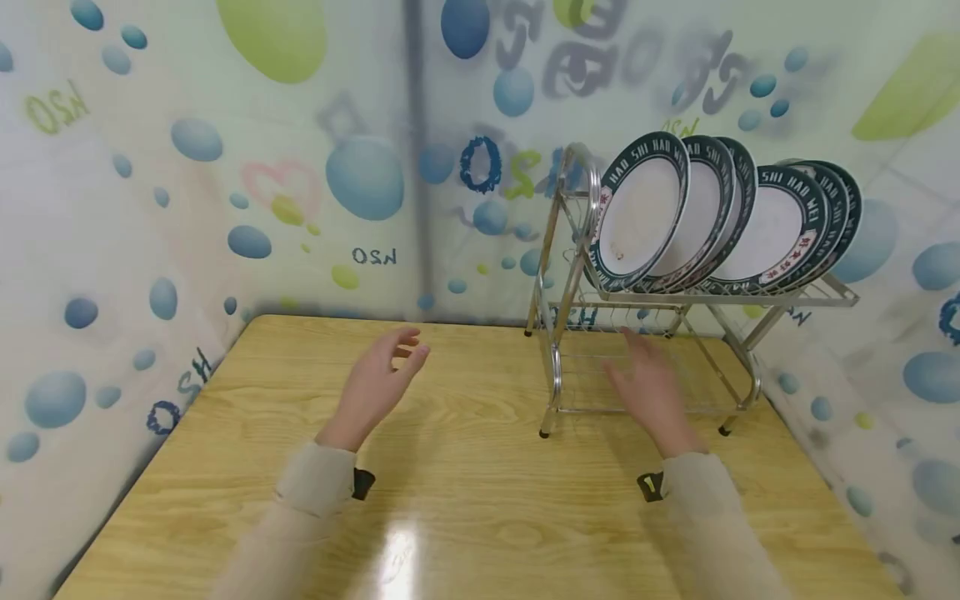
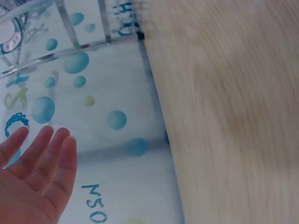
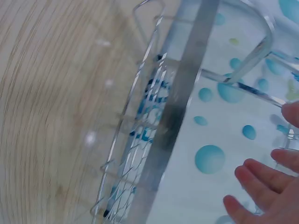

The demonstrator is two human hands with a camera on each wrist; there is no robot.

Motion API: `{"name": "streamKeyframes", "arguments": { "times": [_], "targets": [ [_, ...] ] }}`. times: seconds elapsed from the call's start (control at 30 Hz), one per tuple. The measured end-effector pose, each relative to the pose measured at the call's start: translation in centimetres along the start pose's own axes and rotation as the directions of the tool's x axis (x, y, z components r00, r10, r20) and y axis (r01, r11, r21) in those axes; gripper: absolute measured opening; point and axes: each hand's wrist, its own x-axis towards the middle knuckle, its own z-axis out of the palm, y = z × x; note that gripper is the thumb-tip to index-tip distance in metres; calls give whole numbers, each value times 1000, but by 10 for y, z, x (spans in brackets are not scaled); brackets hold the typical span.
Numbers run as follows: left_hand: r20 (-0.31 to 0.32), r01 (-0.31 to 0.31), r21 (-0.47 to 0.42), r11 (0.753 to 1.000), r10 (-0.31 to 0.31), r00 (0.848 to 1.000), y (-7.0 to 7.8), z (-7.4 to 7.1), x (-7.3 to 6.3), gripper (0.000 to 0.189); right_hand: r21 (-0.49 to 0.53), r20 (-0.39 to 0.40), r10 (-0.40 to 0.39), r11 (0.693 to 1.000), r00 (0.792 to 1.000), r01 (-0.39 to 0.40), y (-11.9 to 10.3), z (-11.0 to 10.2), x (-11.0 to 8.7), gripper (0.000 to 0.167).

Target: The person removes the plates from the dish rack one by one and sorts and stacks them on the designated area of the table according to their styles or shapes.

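My left hand [image 1: 378,379] hovers over the left-middle of the table, fingers loosely bent and holding nothing. In the left wrist view its fingers [image 2: 65,163] are spread with a bare palm. My right hand [image 1: 648,387] is in front of the lower part of a metal dish rack [image 1: 557,383], thumb apart from the fingers and nothing held. The right wrist view shows its fingers [image 3: 261,182] beside the rack's flat metal bar [image 3: 180,107], apart from it. On the upper shelf, several white plates with dark green lettered rims lean in a left group [image 1: 637,217] and a right group [image 1: 757,225].
The wooden table [image 1: 465,483] has walls behind it and at both sides. Their covering [image 1: 292,225] is printed with bubbles and letters. The rack stands at the table's back right, with wire shelves and dark-tipped feet. Dark straps show at both sleeve cuffs.
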Motion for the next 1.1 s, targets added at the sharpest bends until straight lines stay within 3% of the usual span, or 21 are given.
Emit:
{"name": "streamKeyframes", "arguments": {
  "times": [0.1, 0.23, 0.37, 0.5, 0.63, 0.87, 1.03, 1.1],
  "targets": [
    [-11, 22, -119, 993, -24, 1000, -1, 8, -5, 51, 74, -64, 4, 997, 998, 1, -5, -3, -6, 60],
    [-40, 36, -203, 979, -45, 998, -5, 15, -14, 43, 192, -156, 11, 981, 988, 19, -11, -6, -15, 50],
    [-80, -9, -276, 961, -14, 997, -8, 14, -20, 38, 242, -245, 24, 970, 969, 37, -16, -10, -24, 42],
    [-77, -29, -373, 927, 1, 997, -6, 11, -25, 34, 312, -302, 64, 949, 951, 35, -22, -13, -32, 40],
    [-70, -56, -444, 895, 27, 997, 4, 10, -27, 31, 390, -362, 96, 919, 927, 57, -29, -19, -35, 38],
    [-108, -100, -499, 861, 52, 993, 46, -8, -33, 31, 501, -482, 126, 851, 867, 155, -42, -31, -38, 30],
    [-103, -90, -484, 870, 45, 994, 57, -15, -36, 32, 543, -532, 152, 816, 833, 198, -48, -37, -35, 31],
    [-95, -82, -467, 880, 42, 995, 59, -15, -36, 30, 528, -566, 152, 822, 810, 214, -48, -38, -33, 30]
  ]
}}
